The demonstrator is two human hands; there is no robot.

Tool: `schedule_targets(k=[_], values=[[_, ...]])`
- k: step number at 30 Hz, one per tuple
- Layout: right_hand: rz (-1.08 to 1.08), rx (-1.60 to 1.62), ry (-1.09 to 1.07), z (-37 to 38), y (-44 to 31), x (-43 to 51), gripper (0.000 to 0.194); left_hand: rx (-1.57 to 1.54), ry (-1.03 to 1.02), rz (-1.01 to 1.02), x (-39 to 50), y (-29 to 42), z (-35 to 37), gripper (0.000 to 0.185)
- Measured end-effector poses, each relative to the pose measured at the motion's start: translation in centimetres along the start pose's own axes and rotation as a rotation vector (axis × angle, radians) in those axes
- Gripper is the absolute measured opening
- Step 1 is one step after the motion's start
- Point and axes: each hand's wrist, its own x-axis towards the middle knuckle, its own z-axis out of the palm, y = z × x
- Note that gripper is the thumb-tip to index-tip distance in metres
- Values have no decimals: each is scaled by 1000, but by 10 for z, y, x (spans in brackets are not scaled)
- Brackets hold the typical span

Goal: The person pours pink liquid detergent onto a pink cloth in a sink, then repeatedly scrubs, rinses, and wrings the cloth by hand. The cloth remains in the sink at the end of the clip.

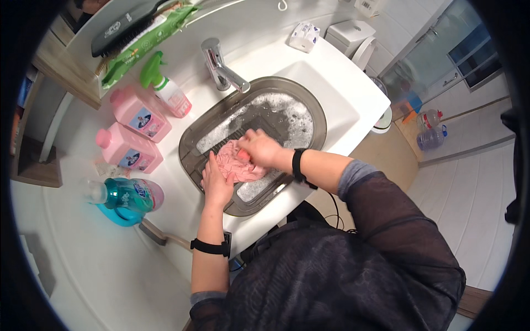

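Observation:
A wrinkled, wet pink cloth [232, 163] is spread over the ribbed washboard part [230, 138] of a grey-brown plastic basin [316, 124]. My left hand [217, 184] holds the cloth down at its near left edge, thumb on top. My right hand [263, 151], slightly blurred, grips a small reddish-pink object [243, 155] against the cloth. Its fingers hide most of the object, so whether it is soap or a brush is unclear. Sudsy water [296, 120] fills the basin's deeper part.
The basin sits in a white sink [339, 103] below a chrome faucet [219, 68]. To the left stand pink bottles [140, 118], a green-topped spray bottle [169, 95], a teal detergent bottle [128, 194] and a long-handled brush [153, 231]. A tissue pack [304, 37] lies at the back right.

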Motion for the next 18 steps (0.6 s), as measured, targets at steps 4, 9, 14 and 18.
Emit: schedule_targets(k=[4, 9, 14, 18], values=[[459, 291, -16, -30, 63, 23, 46, 0, 12, 109, 0, -4, -5, 88], [478, 943, 55, -52, 98, 13, 46, 68, 94, 203, -10, 2, -12, 79], [327, 664, -80, -55, 84, -7, 48, -725, 124, -67, -1, 14, -20, 43], [371, 918, -357, -63, 91, -3, 57, -1269, 177, -51, 13, 36, -36, 32]])
